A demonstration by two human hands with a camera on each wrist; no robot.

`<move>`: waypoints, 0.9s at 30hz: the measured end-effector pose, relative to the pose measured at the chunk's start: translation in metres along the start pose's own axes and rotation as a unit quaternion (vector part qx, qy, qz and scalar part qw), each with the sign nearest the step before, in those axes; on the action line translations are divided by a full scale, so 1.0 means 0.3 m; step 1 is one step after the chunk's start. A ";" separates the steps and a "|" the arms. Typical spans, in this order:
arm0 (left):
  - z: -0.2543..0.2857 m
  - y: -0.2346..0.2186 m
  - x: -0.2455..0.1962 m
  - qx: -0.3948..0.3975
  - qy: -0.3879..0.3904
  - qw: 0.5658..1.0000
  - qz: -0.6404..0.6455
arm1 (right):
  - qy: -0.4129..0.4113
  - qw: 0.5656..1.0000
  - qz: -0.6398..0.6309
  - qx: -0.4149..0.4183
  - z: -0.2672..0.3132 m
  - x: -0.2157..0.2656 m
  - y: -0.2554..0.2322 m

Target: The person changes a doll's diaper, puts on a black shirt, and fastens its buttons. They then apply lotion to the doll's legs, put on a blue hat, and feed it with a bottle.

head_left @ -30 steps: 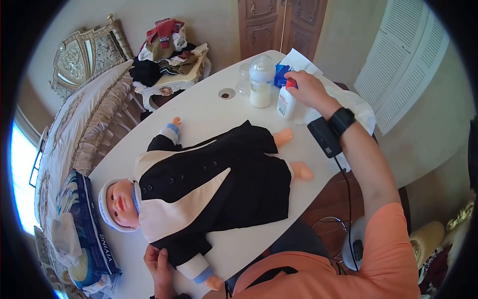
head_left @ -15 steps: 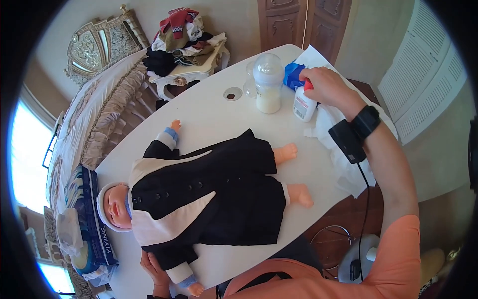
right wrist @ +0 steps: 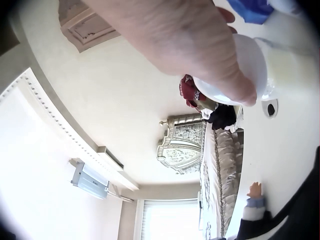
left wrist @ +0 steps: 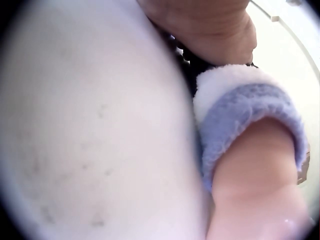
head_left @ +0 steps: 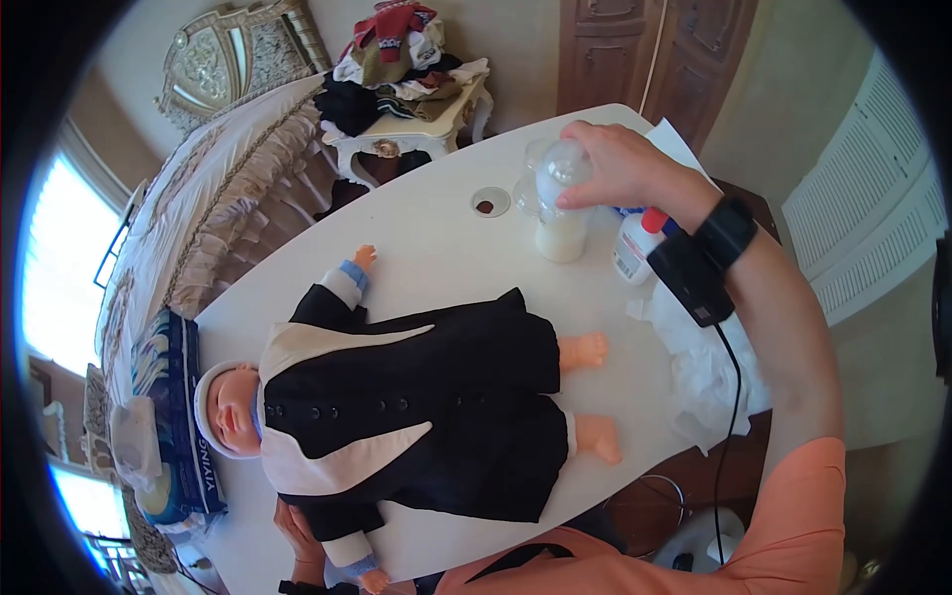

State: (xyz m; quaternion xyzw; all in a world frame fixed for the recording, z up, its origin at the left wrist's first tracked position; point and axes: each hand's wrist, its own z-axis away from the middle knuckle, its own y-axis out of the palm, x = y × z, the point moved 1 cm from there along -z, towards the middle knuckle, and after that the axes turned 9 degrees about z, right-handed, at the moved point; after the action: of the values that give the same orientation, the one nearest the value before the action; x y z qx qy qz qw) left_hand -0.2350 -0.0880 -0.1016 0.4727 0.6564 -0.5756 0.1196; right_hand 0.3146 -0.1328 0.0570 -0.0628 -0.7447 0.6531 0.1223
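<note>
A doll in a black coat with cream lapels lies on its back on the white table. My right hand curls round the domed top of a milk bottle, which stands upright; the right wrist view shows the thumb against its white collar. Beside the doll's lower sleeve, my left hand rests, its fingertips hidden at the coat's edge. In the left wrist view that hand is next to the doll's fluffy blue cuff.
Right of the bottle stands a white bottle with a red cap, near crumpled white tissue. Another clear container is behind the milk bottle. A blue YIYING pack lies beyond the doll's head. Clothes are piled on a side table.
My right hand has let go of the red-capped bottle and moved left to the milk bottle's top. My left hand remains beside the doll's sleeve. The head view has shifted.
</note>
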 end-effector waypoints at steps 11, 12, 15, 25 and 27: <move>-0.257 0.022 -0.518 -0.115 0.017 0.980 0.162 | -0.074 0.996 0.026 -0.032 0.046 0.083 0.019; -0.335 0.096 -0.628 0.000 0.122 0.981 0.149 | -0.073 0.996 0.043 -0.043 0.047 0.087 0.020; -0.527 0.385 -0.758 0.223 0.095 0.942 0.231 | -0.050 0.994 0.095 -0.025 0.054 0.121 0.001; -0.718 0.879 -0.812 0.339 0.053 0.866 0.363 | -0.001 0.999 0.033 -0.038 0.057 0.136 0.016; -0.701 0.851 -0.826 0.321 0.047 0.881 0.345 | -0.078 0.996 0.024 -0.042 0.052 0.119 0.017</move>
State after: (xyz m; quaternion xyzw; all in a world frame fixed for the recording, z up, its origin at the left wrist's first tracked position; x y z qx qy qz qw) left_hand 0.1700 -0.0529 -0.0269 0.7083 0.2356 -0.6543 0.1211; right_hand 0.2757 -0.1381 0.0537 -0.0343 -0.7771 0.6268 0.0452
